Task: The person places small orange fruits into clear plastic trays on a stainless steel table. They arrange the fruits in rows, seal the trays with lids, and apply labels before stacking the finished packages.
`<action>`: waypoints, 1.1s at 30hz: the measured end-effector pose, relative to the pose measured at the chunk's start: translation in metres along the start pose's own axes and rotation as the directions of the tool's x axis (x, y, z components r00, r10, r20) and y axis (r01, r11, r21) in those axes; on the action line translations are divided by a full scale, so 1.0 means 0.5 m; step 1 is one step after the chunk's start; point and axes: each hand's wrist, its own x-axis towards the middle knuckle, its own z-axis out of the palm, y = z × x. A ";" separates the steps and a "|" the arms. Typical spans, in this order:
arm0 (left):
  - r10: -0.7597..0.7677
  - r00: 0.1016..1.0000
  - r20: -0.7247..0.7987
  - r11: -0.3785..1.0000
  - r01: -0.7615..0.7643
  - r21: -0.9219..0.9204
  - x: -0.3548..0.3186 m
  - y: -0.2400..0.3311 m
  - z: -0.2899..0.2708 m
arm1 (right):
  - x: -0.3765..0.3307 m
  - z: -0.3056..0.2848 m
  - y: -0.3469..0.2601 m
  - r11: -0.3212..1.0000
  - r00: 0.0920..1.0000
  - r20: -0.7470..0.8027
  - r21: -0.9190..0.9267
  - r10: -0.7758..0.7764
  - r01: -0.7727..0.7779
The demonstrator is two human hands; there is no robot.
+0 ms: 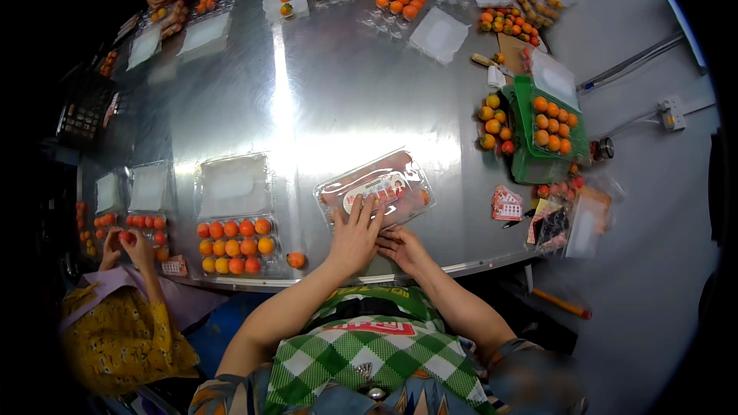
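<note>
Fruit tray [235, 246] sits well left of our fingers, open, filled with orange and red fruit in rows, one loose fruit [296, 260] just beside it. A co-worker's hands [127, 244] work another tray further left. Our left hand [355, 237] lies flat, fingers spread wide, fingertips pressing the near edge of the closed clear clamshell box [375, 187]; nothing gripped. The box lies just ahead of the fingers on the steel table [307, 92], tilted a bit, label up, red fruit showing through the lid. Our right hand [401, 247] sits just beside the left, fingers loosely curled at the box's near corner; we cannot tell if it pinches the rim. Judgement: we're pressing the lid shut, so push along the rim, not mid-lid, to spare the fruit, and steady the corner against sliding. Well right of the fingers: green crate [530, 161] with a filled tray, loose fruit [494, 123] beside it.
</note>
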 end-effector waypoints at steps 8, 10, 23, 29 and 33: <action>0.030 0.994 -0.108 0.995 -0.020 0.094 -0.030 -0.015 0.069 | -0.001 0.009 -0.001 0.996 0.999 -0.002 -0.075 0.050 -0.050; 0.039 0.990 -0.134 0.998 -0.032 0.048 -0.027 -0.012 0.064 | -0.004 -0.004 0.000 0.998 0.998 0.055 -0.056 0.027 -0.024; -0.115 0.972 0.206 0.915 0.184 -0.359 0.184 -0.240 -0.166 | 0.025 0.140 -0.250 0.303 0.669 0.212 -0.767 -0.712 0.565; -0.135 0.886 0.443 0.585 0.432 -0.686 0.276 -0.356 -0.128 | 0.126 0.100 -0.295 0.517 0.791 -0.081 -0.796 -0.607 0.315; -0.087 0.863 0.498 0.481 0.474 -0.738 0.290 -0.387 -0.039 | 0.158 0.077 -0.278 0.537 0.841 -0.119 -0.814 -0.528 0.222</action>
